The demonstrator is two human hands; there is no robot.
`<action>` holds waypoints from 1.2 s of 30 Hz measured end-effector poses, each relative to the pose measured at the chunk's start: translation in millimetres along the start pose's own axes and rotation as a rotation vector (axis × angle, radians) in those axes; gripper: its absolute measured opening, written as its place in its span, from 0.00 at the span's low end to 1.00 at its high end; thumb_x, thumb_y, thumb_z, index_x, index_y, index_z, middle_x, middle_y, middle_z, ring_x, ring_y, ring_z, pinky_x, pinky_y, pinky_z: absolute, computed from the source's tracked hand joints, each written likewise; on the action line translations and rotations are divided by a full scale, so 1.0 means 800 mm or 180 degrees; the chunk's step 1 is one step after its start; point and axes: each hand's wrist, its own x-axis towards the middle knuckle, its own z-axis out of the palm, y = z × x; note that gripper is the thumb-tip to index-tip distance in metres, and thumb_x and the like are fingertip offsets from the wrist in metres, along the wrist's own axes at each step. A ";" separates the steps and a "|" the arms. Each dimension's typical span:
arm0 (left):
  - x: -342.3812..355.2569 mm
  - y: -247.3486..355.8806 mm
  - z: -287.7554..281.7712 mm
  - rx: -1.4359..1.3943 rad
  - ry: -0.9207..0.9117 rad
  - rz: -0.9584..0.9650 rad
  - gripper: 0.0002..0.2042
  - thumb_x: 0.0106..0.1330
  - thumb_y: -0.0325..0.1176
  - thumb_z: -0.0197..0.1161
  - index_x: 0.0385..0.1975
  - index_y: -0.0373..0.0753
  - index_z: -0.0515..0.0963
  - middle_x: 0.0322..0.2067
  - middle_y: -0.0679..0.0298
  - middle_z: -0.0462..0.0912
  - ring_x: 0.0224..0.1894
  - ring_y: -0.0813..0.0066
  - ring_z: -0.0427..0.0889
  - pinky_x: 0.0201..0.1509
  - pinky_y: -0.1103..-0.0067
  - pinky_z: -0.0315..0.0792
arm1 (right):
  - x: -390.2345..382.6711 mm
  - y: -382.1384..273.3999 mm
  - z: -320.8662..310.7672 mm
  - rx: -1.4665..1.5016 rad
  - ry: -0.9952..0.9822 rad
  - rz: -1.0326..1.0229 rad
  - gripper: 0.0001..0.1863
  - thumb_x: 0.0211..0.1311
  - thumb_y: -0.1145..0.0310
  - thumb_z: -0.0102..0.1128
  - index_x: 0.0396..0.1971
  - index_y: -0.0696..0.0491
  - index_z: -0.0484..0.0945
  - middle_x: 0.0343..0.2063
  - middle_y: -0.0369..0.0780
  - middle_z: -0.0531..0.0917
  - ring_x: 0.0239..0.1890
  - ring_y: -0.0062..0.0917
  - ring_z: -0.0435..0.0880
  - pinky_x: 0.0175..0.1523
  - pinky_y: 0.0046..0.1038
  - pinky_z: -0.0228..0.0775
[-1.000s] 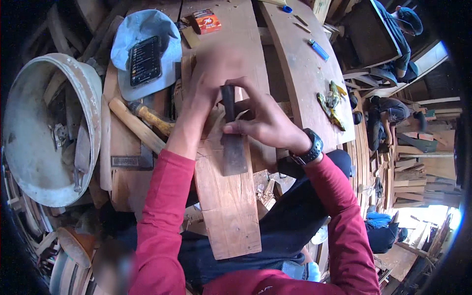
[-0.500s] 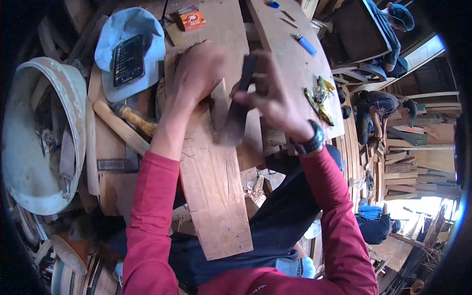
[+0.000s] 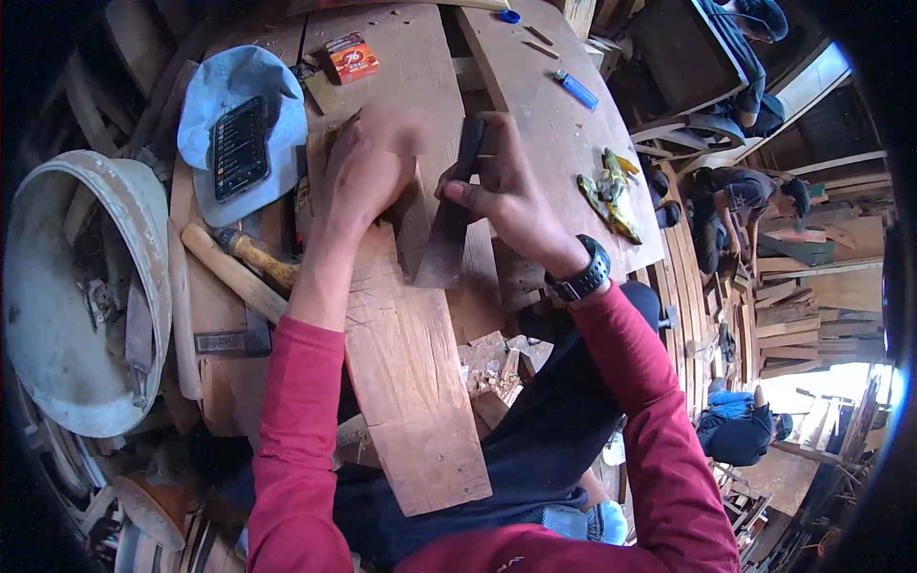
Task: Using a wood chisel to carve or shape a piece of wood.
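My right hand [image 3: 511, 191] grips a dark, flat, blade-like tool [image 3: 447, 234], its thumb across the face and its wide end pointing down toward me. My left hand [image 3: 373, 172] is closed on a narrow piece of wood [image 3: 411, 224], most of it hidden beneath the fingers. The tool lies close against the side of this piece; whether they touch I cannot tell. Below both hands a thick wooden board [image 3: 415, 401] slopes toward me over my lap.
Left of the board lie a wooden-handled tool [image 3: 258, 258], a pale cap [image 3: 205, 91] with a phone [image 3: 239, 148] on it, and a white helmet-like shell [image 3: 143, 210]. A red box [image 3: 351, 57], a blue lighter [image 3: 577, 91] and yellow-green peels [image 3: 611, 196] rest farther off. Other people work at right.
The blurred tool in my right hand has come into focus and stands slightly farther left in the picture. Both hands keep their grip. The whole view has shifted a little.
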 end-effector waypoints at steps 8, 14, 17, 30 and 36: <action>0.000 0.011 -0.004 -0.0017 -0.0048 -0.0009 0.07 0.69 0.30 0.59 0.39 0.37 0.82 0.39 0.52 0.82 0.43 0.49 0.82 0.51 0.63 0.76 | 0.002 0.008 -0.002 0.0021 -0.0123 -0.0016 0.35 0.60 0.82 0.65 0.62 0.52 0.55 0.41 0.42 0.74 0.45 0.25 0.80 0.39 0.27 0.78; -0.002 0.007 0.007 -0.0221 0.0071 -0.0018 0.06 0.66 0.30 0.60 0.37 0.37 0.82 0.39 0.52 0.83 0.45 0.51 0.81 0.51 0.63 0.75 | -0.002 0.006 -0.008 -0.0179 -0.0325 -0.0078 0.35 0.60 0.83 0.64 0.62 0.51 0.55 0.40 0.42 0.76 0.41 0.24 0.81 0.39 0.25 0.79; -0.006 0.005 0.003 -0.0378 0.0066 -0.0068 0.06 0.66 0.29 0.61 0.38 0.37 0.82 0.39 0.53 0.82 0.45 0.50 0.81 0.50 0.63 0.75 | -0.005 0.012 -0.001 0.0073 -0.0139 0.0043 0.35 0.60 0.85 0.63 0.62 0.51 0.55 0.39 0.41 0.75 0.42 0.24 0.81 0.42 0.26 0.80; -0.003 0.008 -0.003 -0.0148 0.0092 0.0072 0.06 0.66 0.30 0.61 0.36 0.37 0.82 0.38 0.54 0.83 0.43 0.51 0.82 0.49 0.64 0.75 | 0.001 0.000 0.001 -0.0035 -0.0340 0.0334 0.35 0.61 0.83 0.64 0.64 0.52 0.54 0.42 0.42 0.75 0.43 0.26 0.82 0.42 0.27 0.80; -0.004 0.008 -0.001 -0.0300 -0.0128 0.0044 0.06 0.66 0.29 0.60 0.37 0.36 0.82 0.39 0.54 0.83 0.44 0.51 0.82 0.50 0.64 0.75 | -0.002 0.009 0.004 -0.0102 -0.0304 0.0097 0.35 0.60 0.84 0.63 0.63 0.52 0.55 0.43 0.42 0.72 0.43 0.26 0.82 0.42 0.26 0.80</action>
